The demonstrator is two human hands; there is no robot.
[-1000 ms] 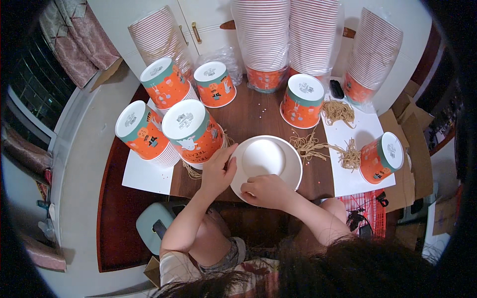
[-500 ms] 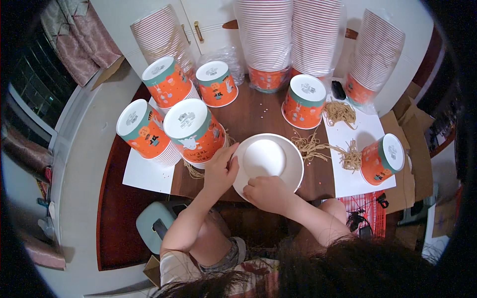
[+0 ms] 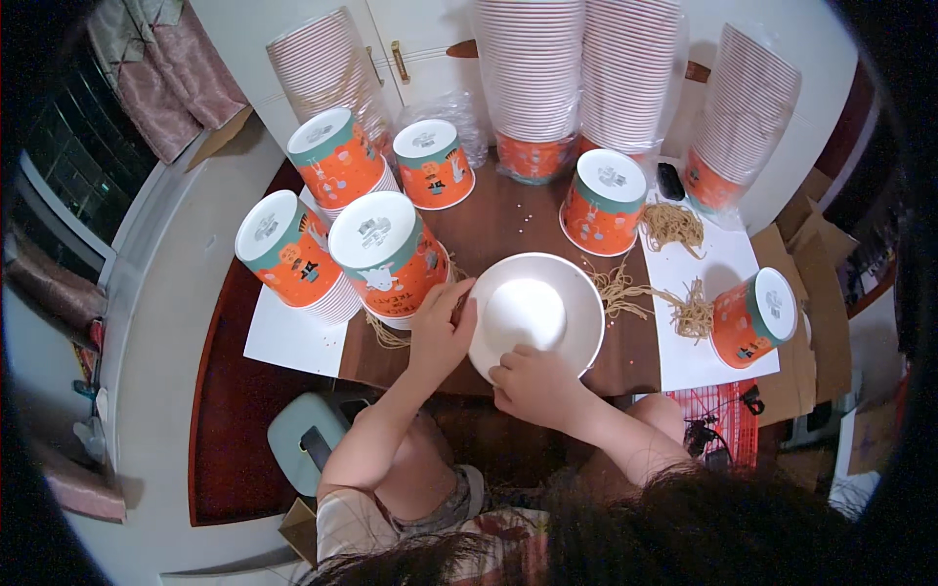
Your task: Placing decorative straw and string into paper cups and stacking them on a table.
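A paper bucket (image 3: 588,308) sits mouth up at the near edge of the table, its white inside facing me. My left hand (image 3: 438,332) grips its left side, with thumb and fingers near the rim. At the near rim, my right hand (image 3: 542,388) has its fingers curled over the edge; the fingertips are partly hidden. Close to my left hand stands an upside-down stack of orange and green printed buckets (image 3: 391,269). Tan string (image 3: 618,291) lies loose just right of the bucket I hold.
More upturned buckets stand at the left (image 3: 288,249), back left (image 3: 433,166), back right (image 3: 604,205) and right (image 3: 745,317). Tall wrapped bucket stacks (image 3: 528,78) line the back. Tan string bundles (image 3: 674,227) lie on white paper (image 3: 723,256). A cardboard box (image 3: 816,283) is beyond the right edge.
The held bucket has tipped slightly and its far rim sits a little higher in view. Both hands have moved slightly right with it, keeping their places. The whole view has shifted a little.
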